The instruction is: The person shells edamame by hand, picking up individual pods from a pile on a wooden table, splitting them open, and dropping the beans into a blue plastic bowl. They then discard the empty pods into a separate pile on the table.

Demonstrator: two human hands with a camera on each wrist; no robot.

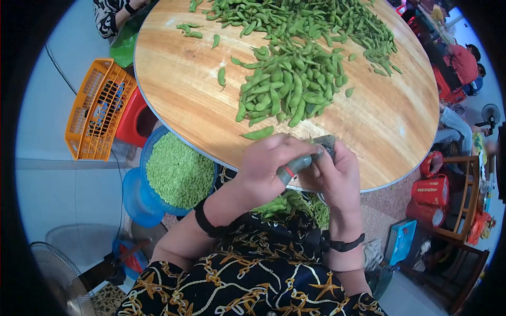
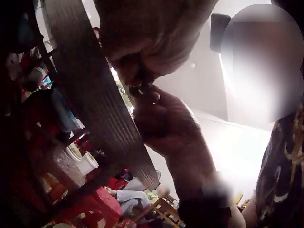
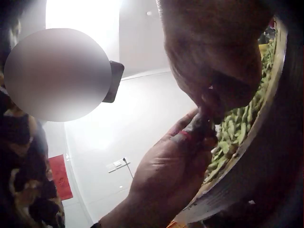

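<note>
Both hands meet over the near edge of the round wooden table (image 1: 200,105). My left hand (image 1: 263,166) has a dark green cover with a red band on its thumb; the fingers curl in and pinch a small green edamame pod (image 2: 137,90). Facing it, my right hand (image 1: 340,171) pinches at the same spot, dark covering on its fingertips. Most of the pod is hidden by the fingers. Just beyond the hands lies a heap of edamame pods (image 1: 287,87), with one loose pod (image 1: 258,132) closest to the left hand.
At the left below the table, a blue basin (image 1: 149,139) holds shelled green beans (image 1: 176,168). More pods (image 1: 287,203) lie under the forearms. An orange crate (image 1: 79,126) sits by a red stool (image 1: 132,124). A fan (image 1: 58,279) stands lower left, a wooden chair (image 1: 464,195) at right.
</note>
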